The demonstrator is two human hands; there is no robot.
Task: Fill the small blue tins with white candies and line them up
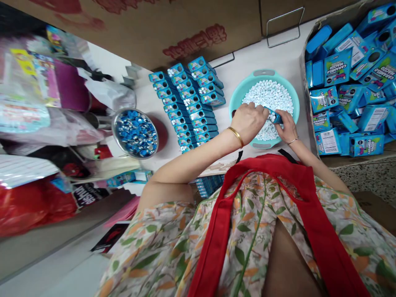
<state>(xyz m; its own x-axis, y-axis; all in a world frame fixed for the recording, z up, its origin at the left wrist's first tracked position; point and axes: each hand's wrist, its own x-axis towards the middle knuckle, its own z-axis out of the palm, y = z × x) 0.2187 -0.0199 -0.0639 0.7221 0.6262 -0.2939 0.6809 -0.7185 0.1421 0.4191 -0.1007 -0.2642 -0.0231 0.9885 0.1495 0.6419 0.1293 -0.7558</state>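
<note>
A teal plastic basin [234, 97] full of small pale round candies [269, 94] stands before me. Over its near side, my right hand [287, 127] grips a small blue candy box [276, 118], tilted, with white candies showing at its end. My left hand [249, 123], with a gold bangle at the wrist, is closed against the box's left end. A small dark end pokes out on the left of that fist; the rest of what it holds is hidden by the fingers.
Rows of filled blue boxes [202, 108] stand left of the basin. Farther left is a metal bowl [156, 136] of blue-and-silver pieces. A carton [306, 49] heaped with blue boxes stands right. A large brown carton [216, 16] with red print closes off the back.
</note>
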